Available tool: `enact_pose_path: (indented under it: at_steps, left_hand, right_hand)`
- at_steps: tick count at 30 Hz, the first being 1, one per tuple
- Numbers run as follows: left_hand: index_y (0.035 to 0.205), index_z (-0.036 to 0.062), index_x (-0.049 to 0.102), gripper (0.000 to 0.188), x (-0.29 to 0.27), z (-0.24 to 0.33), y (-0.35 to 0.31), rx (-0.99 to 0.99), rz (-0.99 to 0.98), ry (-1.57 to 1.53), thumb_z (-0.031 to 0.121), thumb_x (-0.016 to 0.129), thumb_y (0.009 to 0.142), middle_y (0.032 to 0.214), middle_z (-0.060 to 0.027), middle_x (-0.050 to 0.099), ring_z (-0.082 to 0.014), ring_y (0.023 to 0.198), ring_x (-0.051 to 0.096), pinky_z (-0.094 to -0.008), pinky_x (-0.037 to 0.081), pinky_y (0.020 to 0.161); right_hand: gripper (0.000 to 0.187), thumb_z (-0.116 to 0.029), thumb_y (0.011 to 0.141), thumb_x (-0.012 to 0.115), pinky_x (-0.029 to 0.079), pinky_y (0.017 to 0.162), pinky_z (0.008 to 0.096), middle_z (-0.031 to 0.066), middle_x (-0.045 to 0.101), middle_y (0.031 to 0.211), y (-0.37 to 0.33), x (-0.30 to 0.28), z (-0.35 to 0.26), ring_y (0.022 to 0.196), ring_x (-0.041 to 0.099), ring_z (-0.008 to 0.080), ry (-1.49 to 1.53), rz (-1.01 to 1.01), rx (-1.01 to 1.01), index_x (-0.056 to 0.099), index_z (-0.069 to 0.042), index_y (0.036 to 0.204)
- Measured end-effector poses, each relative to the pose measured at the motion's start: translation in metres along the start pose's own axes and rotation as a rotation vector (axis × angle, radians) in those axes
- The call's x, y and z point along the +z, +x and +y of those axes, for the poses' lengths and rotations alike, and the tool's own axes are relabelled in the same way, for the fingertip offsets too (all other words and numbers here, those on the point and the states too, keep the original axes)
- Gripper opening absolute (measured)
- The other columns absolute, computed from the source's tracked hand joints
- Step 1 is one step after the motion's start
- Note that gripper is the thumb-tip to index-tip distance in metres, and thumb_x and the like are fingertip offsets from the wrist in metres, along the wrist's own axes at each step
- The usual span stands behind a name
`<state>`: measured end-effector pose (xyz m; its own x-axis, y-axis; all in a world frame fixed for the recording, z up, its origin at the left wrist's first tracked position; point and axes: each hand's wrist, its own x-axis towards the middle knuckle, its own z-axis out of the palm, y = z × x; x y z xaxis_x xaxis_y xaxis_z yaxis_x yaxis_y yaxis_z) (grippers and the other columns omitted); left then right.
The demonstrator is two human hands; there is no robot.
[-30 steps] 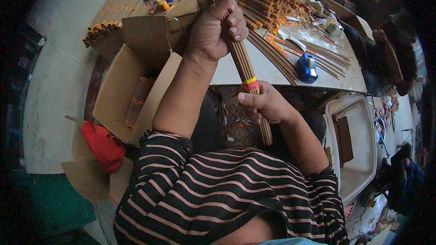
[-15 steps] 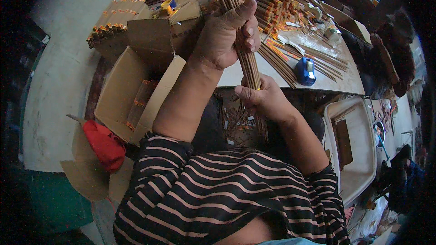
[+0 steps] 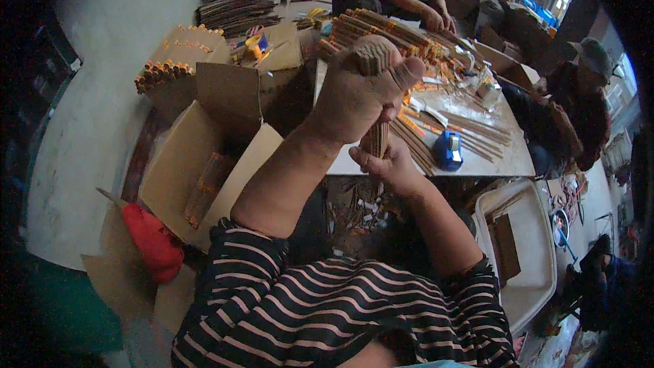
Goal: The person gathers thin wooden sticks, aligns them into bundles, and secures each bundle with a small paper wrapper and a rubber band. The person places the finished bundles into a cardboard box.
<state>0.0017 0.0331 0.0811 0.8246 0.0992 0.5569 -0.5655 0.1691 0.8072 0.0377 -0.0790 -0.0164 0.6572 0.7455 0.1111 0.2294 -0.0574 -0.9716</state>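
Both of my hands are wrapped around a bundle of thin brown sticks (image 3: 375, 140) above the near table edge. My left hand (image 3: 354, 102) is closed on the upper part, and the cut stick ends show above its fist. Lower down, my right hand (image 3: 395, 162) is closed around the bundle, thumb across the front. The bundle's bottom end is mostly hidden. Beside my right hand, a blue tape dispenser (image 3: 448, 150) stands on the white table (image 3: 501, 163). Loose brown sticks (image 3: 413, 148) lie to its left.
Banded stick bundles (image 3: 385, 33) are piled at the table's far side, near a person's hands (image 3: 439, 20). Another person (image 3: 586, 105) sits at right. An open cardboard box (image 3: 167, 170), a red cloth item (image 3: 153, 242) and a white tub (image 3: 545, 259) flank me.
The bundle has tipped so its upper ends face me more, and my left fist has turned with it. The view has tilted up, bringing more of the two people into sight.
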Motion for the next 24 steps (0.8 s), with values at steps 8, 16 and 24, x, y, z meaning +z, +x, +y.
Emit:
enact_pose_path:
  at_steps: [8,16,24]
  left_hand:
    - [0.068,0.0073,0.049,0.024,-0.016,-0.064,0.014,-0.122,0.118,0.131,0.021,0.065,0.08,0.057,0.0037,0.045,-0.0032,0.047,0.043,-0.0196,0.035,0.04]
    - [0.07,0.0034,0.054,0.019,-0.022,-0.079,0.027,-0.074,0.103,0.319,0.017,0.064,0.08,0.059,-0.0012,0.05,-0.007,0.055,0.045,-0.0262,0.04,0.051]
    - [0.072,0.0011,0.056,0.02,-0.019,-0.071,0.026,-0.071,0.122,0.354,0.017,0.064,0.079,0.061,-0.0024,0.054,-0.008,0.059,0.05,-0.0263,0.042,0.054]
  right_hand:
    - [0.018,-0.003,0.077,0.061,0.042,0.067,0.0238,0.0002,0.054,0.081,0.052,-0.011,0.042,0.073,0.049,0.0088,0.19,0.093,-0.216,0.051,-0.002,0.092]
    - [0.024,-0.002,0.078,0.06,0.041,0.071,0.0235,0.0016,0.054,0.088,0.053,-0.011,0.035,0.079,0.049,0.009,0.044,0.131,-0.268,0.05,-0.002,0.099]
    - [0.03,-0.002,0.076,0.064,0.042,0.077,0.0252,0.0025,0.057,0.093,0.066,-0.016,0.059,0.086,0.052,0.0103,-0.024,0.124,-0.318,0.05,-0.001,0.103]
